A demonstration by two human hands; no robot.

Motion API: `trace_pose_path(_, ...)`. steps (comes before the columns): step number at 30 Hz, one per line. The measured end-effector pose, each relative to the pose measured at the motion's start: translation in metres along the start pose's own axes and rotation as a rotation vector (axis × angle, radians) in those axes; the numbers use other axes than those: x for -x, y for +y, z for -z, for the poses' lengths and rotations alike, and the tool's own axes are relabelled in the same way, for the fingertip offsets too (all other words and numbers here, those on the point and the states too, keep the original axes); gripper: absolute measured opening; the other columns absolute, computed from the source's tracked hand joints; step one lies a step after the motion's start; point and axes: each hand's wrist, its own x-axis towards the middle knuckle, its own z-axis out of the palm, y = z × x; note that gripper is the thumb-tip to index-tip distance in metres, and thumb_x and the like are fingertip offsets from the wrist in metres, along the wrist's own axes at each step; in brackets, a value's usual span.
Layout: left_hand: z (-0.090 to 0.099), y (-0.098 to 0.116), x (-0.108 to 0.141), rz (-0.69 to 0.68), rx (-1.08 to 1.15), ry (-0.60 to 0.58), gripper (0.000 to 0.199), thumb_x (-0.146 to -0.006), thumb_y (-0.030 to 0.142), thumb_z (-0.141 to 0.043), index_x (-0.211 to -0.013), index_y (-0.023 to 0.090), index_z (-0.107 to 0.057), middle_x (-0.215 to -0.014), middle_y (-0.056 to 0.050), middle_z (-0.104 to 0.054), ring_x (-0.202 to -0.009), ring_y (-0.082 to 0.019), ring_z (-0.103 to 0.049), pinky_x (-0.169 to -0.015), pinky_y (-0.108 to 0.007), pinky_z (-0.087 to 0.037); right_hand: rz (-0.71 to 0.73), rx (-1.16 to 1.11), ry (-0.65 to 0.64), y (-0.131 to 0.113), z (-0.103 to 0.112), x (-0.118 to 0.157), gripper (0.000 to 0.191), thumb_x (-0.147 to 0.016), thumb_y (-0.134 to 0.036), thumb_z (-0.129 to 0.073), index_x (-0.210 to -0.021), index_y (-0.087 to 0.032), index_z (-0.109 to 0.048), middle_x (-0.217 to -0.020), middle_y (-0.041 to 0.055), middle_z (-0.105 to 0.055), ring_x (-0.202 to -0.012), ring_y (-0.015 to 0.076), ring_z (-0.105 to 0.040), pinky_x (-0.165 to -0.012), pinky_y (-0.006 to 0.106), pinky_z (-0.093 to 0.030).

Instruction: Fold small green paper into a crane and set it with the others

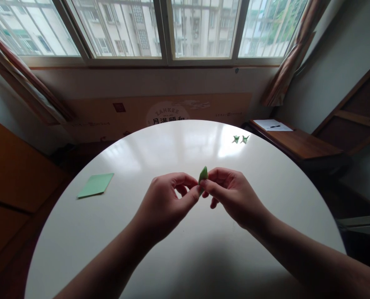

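Note:
A small piece of folded green paper [203, 174] is held upright above the middle of the table, its narrow end pointing up. My left hand [169, 203] pinches its lower left edge between thumb and forefinger. From the other side my right hand [235, 193] grips it, the thumb pressed on its near face and the other fingers curled behind. The lower part of the folded paper is mostly hidden by my fingertips.
On the white round table [135, 153], a stack of green square paper [96, 185] lies at the left. Two small folded green paper cranes [240, 139] stand at the far right. A wooden side table [309, 143] beyond bears a white sheet [270, 123] with a pen [275, 126].

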Motion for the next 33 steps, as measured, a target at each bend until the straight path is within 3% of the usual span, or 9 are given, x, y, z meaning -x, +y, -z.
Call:
trace_pose_path(4, -0.0018, -0.0033, -0.0004, -0.021, -0.043, 0.037, 0.014, -0.084, 0.023, -0.066, -0.080, 0.019, -0.078, -0.065, 0.000, -0.069, -0.059, -0.012, -0.057, -0.049, -0.020, -0.043, -0.005, -0.006, 0.006, 0.0011, -0.0010, -0.0004, 0.010, -0.082, -0.027, -0.075, -0.081, -0.017, -0.071, -0.073, 0.0022, -0.069, -0.067, 0.0148, -0.064, -0.049, 0.020, -0.051)
trace_pose_path(12, 0.0006, -0.0032, -0.0027, 0.193, 0.241, -0.129, 0.021, -0.084, 0.033, -0.066, -0.076, 0.015, -0.074, -0.066, 0.000, -0.065, -0.052, -0.010, -0.049, -0.042, -0.018, -0.042, -0.052, -0.075, -0.015, 0.0028, -0.0006, -0.0005, 0.012, -0.084, -0.028, -0.073, -0.080, -0.017, -0.071, -0.071, 0.0015, -0.068, -0.066, 0.0140, -0.063, -0.048, 0.019, -0.051)
trace_pose_path(23, -0.0033, -0.0049, -0.0014, 0.145, 0.140, -0.156, 0.026, -0.087, 0.036, -0.064, -0.075, 0.015, -0.072, -0.066, -0.001, -0.065, -0.055, -0.011, -0.051, -0.044, -0.019, -0.042, -0.057, -0.154, -0.012, 0.0024, -0.0007, -0.0010, 0.013, -0.081, -0.025, -0.073, -0.072, -0.017, -0.067, -0.063, -0.0008, -0.063, -0.059, 0.0125, -0.059, -0.046, 0.019, -0.049)
trace_pose_path(33, -0.0012, -0.0035, -0.0048, 0.199, 0.238, -0.155, 0.019, -0.084, 0.031, -0.065, -0.080, 0.015, -0.074, -0.064, 0.000, -0.061, -0.055, -0.011, -0.052, -0.039, -0.017, -0.044, -0.119, -0.232, 0.017, 0.0006, 0.0007, -0.0020, 0.013, -0.079, -0.025, -0.072, -0.071, -0.018, -0.066, -0.065, 0.0007, -0.067, -0.061, 0.0138, -0.061, -0.046, 0.019, -0.046)
